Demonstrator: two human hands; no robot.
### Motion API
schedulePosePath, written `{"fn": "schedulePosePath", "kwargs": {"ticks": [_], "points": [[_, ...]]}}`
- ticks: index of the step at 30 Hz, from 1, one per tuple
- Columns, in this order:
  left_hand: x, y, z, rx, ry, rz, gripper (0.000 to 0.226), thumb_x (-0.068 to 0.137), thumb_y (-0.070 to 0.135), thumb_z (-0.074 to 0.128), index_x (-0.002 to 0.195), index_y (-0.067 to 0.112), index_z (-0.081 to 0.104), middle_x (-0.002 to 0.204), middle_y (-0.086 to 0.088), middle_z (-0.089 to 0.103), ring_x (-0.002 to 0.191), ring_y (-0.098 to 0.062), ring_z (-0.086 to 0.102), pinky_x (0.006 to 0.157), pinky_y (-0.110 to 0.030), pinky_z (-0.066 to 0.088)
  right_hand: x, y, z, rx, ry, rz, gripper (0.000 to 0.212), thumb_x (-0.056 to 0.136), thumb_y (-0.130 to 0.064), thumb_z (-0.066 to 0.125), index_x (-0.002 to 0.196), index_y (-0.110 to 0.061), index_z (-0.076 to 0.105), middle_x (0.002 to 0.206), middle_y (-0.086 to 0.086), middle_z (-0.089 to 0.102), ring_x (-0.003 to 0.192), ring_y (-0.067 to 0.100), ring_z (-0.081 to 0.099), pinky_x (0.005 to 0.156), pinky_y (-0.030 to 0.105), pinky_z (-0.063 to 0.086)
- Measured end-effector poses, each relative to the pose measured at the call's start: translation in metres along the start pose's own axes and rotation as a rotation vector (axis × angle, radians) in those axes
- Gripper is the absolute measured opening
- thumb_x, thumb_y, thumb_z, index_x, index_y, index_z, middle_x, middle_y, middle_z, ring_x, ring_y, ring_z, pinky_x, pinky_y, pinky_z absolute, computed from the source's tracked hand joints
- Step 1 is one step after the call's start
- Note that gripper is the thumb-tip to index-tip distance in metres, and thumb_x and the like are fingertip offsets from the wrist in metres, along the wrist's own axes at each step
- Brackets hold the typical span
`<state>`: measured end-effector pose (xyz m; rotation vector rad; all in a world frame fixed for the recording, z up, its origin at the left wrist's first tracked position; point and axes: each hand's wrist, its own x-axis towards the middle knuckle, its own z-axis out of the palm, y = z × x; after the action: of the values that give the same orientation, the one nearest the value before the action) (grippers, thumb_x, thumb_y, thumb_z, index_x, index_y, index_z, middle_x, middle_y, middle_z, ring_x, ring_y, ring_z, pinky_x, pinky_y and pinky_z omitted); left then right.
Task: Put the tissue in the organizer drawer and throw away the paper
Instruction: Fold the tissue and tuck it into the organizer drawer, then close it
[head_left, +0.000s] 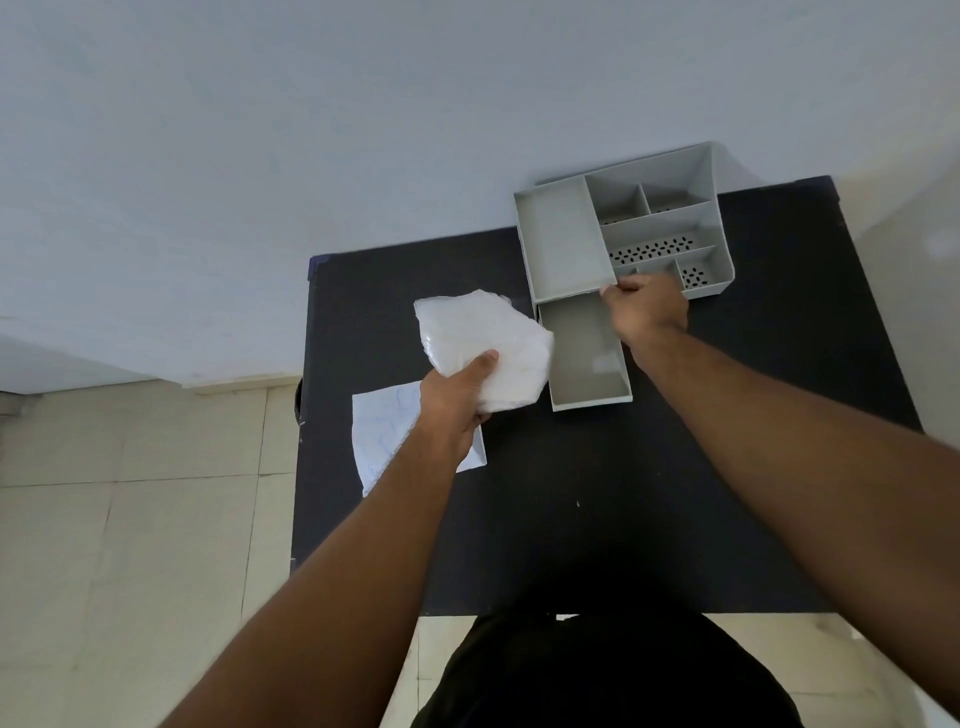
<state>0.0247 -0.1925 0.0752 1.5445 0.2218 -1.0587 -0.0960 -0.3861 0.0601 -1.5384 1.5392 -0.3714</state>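
My left hand (454, 400) grips a white tissue pack (483, 348), held above the black table just left of the pulled-out drawer (589, 358). The drawer is grey, empty and slid out toward me from the grey organizer (561, 244). My right hand (644, 309) rests on the organizer's front edge, fingers curled on its rim beside the drawer's opening. A white sheet of paper (384, 431) with faint blue marks lies flat on the table under my left wrist, partly hidden by the arm.
The black table (519, 519) stands against a pale wall, with the organizer at its back right. Its compartments, some perforated, hold nothing visible. Tiled floor shows left of the table. My dark-clothed body is at the table's near edge.
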Motion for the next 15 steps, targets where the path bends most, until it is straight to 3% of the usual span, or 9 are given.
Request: {"fn": "schedulePosePath", "kwargs": {"ticks": [7,15], "points": [[0.005,0.006,-0.003,-0.035,0.013,-0.009,0.039,0.085,0.012,0.080,0.120,0.016,0.063,0.116,-0.005,0.073,0.101,-0.023,0.072,0.070,-0.036,0.063,0.011,-0.010,0.017,0.051,0.005,0.019,0.032,0.089,-0.032,0.074,0.118,-0.018,0.074,0.115,0.004,0.075,0.102,0.021,0.070,0.094,0.039,0.057],[0.014,0.013,-0.005,-0.094,-0.005,0.009,0.034,0.085,0.008,0.079,0.113,0.017,0.063,0.115,-0.006,0.072,0.104,-0.027,0.071,0.082,-0.048,0.062,0.013,-0.013,0.020,0.081,-0.008,0.048,0.030,0.088,-0.031,0.075,0.116,-0.019,0.074,0.112,0.002,0.075,0.099,0.018,0.069,0.085,0.030,0.055]]}}
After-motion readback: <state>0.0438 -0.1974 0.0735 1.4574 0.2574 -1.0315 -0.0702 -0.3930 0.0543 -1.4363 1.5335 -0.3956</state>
